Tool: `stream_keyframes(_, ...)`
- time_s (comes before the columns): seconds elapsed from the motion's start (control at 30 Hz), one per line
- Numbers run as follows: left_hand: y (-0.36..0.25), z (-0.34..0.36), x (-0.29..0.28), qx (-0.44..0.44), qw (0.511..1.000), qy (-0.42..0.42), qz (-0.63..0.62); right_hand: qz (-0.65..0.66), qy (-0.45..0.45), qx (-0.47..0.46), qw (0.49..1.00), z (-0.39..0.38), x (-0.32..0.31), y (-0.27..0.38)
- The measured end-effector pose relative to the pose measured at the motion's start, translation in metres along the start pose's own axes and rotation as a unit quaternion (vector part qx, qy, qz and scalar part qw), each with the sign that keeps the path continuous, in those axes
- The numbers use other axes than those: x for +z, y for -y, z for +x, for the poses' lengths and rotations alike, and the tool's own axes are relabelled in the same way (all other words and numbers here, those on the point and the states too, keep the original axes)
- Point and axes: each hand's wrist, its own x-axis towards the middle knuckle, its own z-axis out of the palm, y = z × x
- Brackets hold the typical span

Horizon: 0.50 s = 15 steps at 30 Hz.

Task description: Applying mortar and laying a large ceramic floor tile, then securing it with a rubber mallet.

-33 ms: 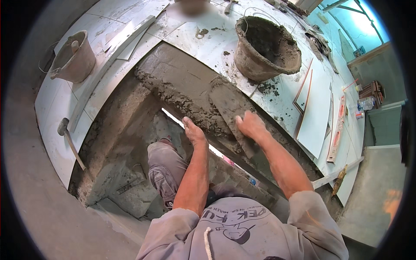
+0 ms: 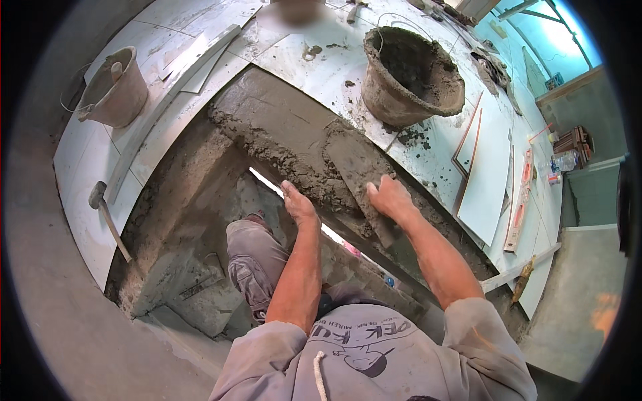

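Observation:
Wet grey mortar (image 2: 274, 107) covers a sunken strip among white tiles, rough and lumpy along its near edge. My right hand (image 2: 391, 200) grips a flat, mortar-smeared float board (image 2: 358, 170) lying diagonally across the mortar’s right part. At the lumpy edge, left of the board, my left hand (image 2: 297, 204) is held upright with fingers extended and nothing visible in it. Beyond the board stands a big mortar-crusted bucket (image 2: 394, 107) with dark mix inside.
A smaller bucket (image 2: 117, 103), long batten (image 2: 144, 137) and mallet (image 2: 98, 195) lie left. Loose tiles (image 2: 485, 177), a spirit level (image 2: 518, 204) and bottles (image 2: 564, 160) lie right. My bent leg (image 2: 257, 267) is in the recess below, beside a narrow bright gap.
My right hand has shifted very slightly to the right with the board. Otherwise the scene looks the same.

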Motion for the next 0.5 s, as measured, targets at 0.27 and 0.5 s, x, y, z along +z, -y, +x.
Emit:
stream_keyframes(0.27, 0.000, 0.009, -0.003, -0.004, 1.000, 0.003, 0.005, -0.012, -0.001, -0.014, 1.000, -0.017, 0.005, -0.033)
stream_keyframes(0.5, -0.006, 0.010, -0.008, -0.012, 0.997, -0.013, 0.081, -0.024, -0.008, -0.013, 1.000, -0.028, -0.017, -0.056)
